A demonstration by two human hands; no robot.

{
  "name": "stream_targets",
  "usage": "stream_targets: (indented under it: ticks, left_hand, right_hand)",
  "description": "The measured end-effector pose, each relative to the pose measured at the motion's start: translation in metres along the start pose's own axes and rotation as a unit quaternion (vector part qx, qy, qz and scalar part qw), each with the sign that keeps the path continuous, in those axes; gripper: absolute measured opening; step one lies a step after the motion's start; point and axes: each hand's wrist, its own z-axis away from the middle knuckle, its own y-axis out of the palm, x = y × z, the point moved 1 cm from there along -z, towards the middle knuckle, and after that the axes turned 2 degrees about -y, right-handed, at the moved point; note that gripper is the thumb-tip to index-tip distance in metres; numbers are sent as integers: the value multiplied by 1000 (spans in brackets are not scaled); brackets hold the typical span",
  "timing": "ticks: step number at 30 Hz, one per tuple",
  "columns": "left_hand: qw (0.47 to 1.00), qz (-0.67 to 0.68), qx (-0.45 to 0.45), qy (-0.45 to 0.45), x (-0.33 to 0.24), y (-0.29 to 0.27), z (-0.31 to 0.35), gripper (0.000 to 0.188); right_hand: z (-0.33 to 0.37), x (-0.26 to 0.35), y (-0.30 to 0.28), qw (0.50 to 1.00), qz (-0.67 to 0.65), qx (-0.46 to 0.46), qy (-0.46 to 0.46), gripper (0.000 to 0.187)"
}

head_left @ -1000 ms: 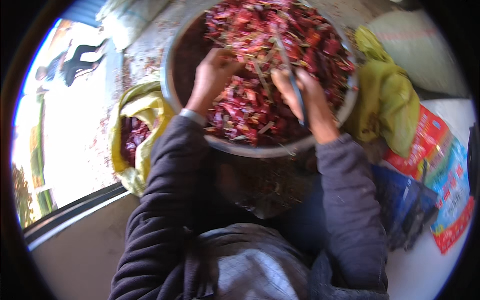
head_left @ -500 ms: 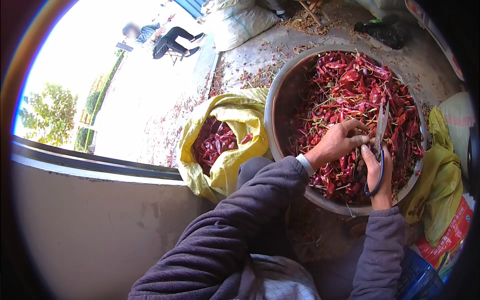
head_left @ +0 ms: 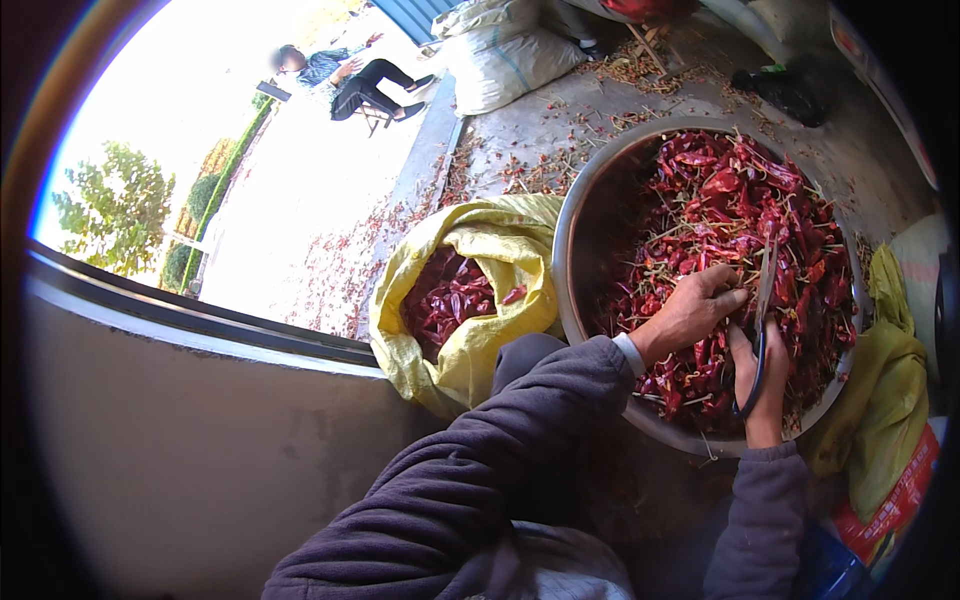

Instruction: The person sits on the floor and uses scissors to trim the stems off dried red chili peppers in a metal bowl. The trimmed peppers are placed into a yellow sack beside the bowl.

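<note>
A wide metal basin (head_left: 566,262) is heaped with dried red chillies (head_left: 715,205), many with pale stems. Over the heap, my right hand (head_left: 758,378) grips a pair of scissors (head_left: 769,272) by the dark handles, and the blades point away from me, looking close together. Just left of the blades is my left hand (head_left: 690,315), its fingers curled and pressed together; whatever they may pinch is too small to make out. Left of the basin a yellow woven sack (head_left: 390,325) stands with its mouth rolled down, and destemmed-looking red chillies (head_left: 452,295) lie inside.
A stuffed white sack (head_left: 510,65) and a black plastic bag (head_left: 785,92) lie beyond the basin, among scattered stem scraps. Limp yellow sacking (head_left: 885,385) sits at the right. A low wall (head_left: 200,430) runs along the left. Outside, a person (head_left: 365,85) sits on a stool.
The whole view has shifted, so the basin and sacks appear lower and further right. My left hand has drawn slightly back from the right hand's fingers. The scissors stay in my right hand.
</note>
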Motion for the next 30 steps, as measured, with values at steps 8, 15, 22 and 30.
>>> stream_targets:
  ticks: [8,15,22,30]
  left_hand:
    - [994,-81,-32,63,-3,-6,2,22]
    - [977,-167,-45,129,2,-4,0,21]
    - [969,-198,-87,119,0,-5,0,17]
    - [955,-266,-60,117,9,-13,-4,32]
  right_hand:
    - [-1,4,-8,999,7,3,36,34]
    - [7,3,-5,992,105,73,4,53]
    - [5,11,-9,986,152,61,-6,48]
    - [9,-10,-16,975,211,69,-4,35]
